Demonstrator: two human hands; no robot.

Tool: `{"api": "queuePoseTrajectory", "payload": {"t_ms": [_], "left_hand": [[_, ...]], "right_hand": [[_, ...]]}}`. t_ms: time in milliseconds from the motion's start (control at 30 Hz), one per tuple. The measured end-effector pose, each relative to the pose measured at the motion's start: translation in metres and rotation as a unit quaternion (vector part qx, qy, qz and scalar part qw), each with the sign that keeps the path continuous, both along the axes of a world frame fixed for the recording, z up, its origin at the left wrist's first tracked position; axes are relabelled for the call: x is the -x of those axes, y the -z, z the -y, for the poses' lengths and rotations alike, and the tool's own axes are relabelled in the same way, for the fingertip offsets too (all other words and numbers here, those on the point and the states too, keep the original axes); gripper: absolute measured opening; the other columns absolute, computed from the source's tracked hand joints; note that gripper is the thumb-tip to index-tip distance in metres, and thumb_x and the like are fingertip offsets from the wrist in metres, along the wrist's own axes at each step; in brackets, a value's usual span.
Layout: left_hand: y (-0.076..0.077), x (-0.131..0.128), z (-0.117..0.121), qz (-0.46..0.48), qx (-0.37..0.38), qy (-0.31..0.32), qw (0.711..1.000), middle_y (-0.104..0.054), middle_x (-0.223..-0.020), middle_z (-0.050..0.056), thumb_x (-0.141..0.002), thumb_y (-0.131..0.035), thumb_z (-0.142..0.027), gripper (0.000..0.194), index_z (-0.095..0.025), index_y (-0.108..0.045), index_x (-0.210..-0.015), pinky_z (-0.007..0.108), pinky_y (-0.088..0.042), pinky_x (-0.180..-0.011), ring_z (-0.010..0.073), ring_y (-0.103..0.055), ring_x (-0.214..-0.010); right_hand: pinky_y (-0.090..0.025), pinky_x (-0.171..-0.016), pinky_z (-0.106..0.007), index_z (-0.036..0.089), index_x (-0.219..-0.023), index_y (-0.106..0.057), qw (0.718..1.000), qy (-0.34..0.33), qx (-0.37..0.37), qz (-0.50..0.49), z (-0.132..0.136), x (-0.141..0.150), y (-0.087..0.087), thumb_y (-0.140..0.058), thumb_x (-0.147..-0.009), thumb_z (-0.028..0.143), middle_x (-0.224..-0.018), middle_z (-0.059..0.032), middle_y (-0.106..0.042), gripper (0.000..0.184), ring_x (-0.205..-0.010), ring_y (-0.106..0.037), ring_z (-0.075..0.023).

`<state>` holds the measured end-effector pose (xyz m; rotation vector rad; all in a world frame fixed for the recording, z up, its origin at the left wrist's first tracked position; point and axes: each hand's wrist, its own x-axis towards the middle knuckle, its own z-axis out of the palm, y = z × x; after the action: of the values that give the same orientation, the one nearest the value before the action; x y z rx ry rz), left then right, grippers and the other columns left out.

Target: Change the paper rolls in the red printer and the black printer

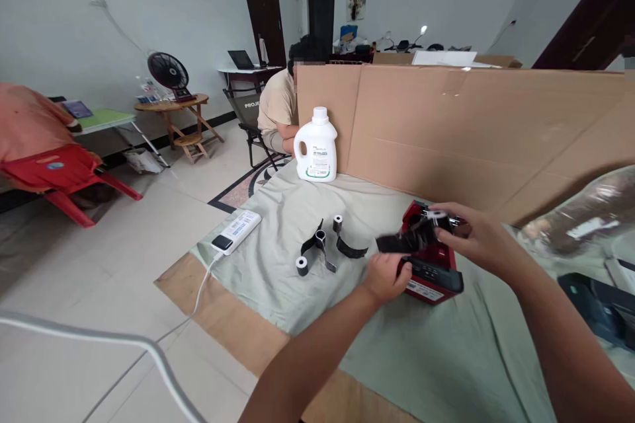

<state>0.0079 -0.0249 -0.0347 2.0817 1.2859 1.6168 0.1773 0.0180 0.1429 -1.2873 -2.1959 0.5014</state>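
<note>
My right hand (469, 238) grips a small roll (436, 217) with a white end and a black strip hanging off to the left. It is held over the opened red and black machine (431, 277), which looks like a small label printer. My left hand (387, 277) is curled at the machine's left front edge, with the thumb along its side. Left of it on the cloth lie a roll with an unwound black strip (351, 250), a standing roll (321, 236) with dark strips, and another roll (301, 266). The machine's inside is partly hidden by my right hand.
A green cloth (278, 291) covers the table. On it are a white detergent bottle (317, 149) and a white power strip (237, 231) with a cable. A cardboard panel (471, 125) stands behind. At right lie a plastic-wrapped bundle (585, 211) and a dark device (595, 307). Two people sit beyond.
</note>
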Motion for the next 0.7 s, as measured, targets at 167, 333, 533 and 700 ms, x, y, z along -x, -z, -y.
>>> {"api": "queuePoseTrajectory", "payload": {"t_ms": [167, 333, 533, 700], "left_hand": [[-0.001, 0.001, -0.002, -0.011, -0.045, -0.004, 0.999, -0.07, -0.11, 0.011, -0.096, -0.044, -0.036, 0.029, -0.017, -0.062, -0.111, 0.035, -0.06, -0.086, 0.0208, -0.07, -0.101], [0.006, -0.002, -0.008, -0.047, -0.038, -0.014, 0.998, -0.071, -0.106, 0.011, -0.092, -0.049, -0.036, 0.028, -0.017, -0.063, -0.108, 0.034, -0.061, -0.08, 0.0221, -0.071, -0.097], [0.032, -0.011, -0.025, -0.145, 0.012, -0.012, 0.989, -0.07, -0.073, 0.009, -0.084, -0.057, -0.049, 0.032, -0.019, -0.065, -0.074, 0.036, -0.059, -0.061, 0.0245, -0.07, -0.071], [0.034, -0.013, -0.024, -0.138, 0.074, -0.014, 0.988, -0.079, -0.089, 0.008, -0.08, -0.064, -0.051, 0.033, -0.019, -0.074, -0.086, 0.041, -0.063, -0.075, 0.0305, -0.074, -0.091]], "right_hand": [[-0.051, -0.071, -0.03, 0.022, -0.101, -0.062, 0.998, 0.008, -0.009, -0.064, -0.033, 0.093, -0.007, -0.073, -0.077, 0.044, -0.1, -0.0051, -0.074, 0.034, -0.077, -0.068, -0.0194], [-0.047, -0.076, -0.028, 0.021, -0.097, -0.069, 0.997, -0.012, -0.002, 0.08, -0.083, 0.201, 0.023, -0.072, -0.079, 0.036, -0.096, -0.0064, -0.074, 0.023, -0.093, -0.067, -0.0235], [-0.047, -0.075, -0.03, 0.024, -0.118, -0.07, 0.969, 0.024, -0.004, 0.247, -0.11, 0.272, 0.054, -0.056, -0.095, 0.038, -0.115, -0.0106, -0.073, 0.031, -0.104, -0.068, -0.027], [-0.05, -0.081, -0.034, 0.022, -0.118, -0.07, 0.952, -0.007, 0.011, 0.305, -0.109, 0.283, 0.085, -0.057, -0.097, 0.035, -0.116, -0.0141, -0.072, 0.028, -0.107, -0.068, -0.0296]]}}
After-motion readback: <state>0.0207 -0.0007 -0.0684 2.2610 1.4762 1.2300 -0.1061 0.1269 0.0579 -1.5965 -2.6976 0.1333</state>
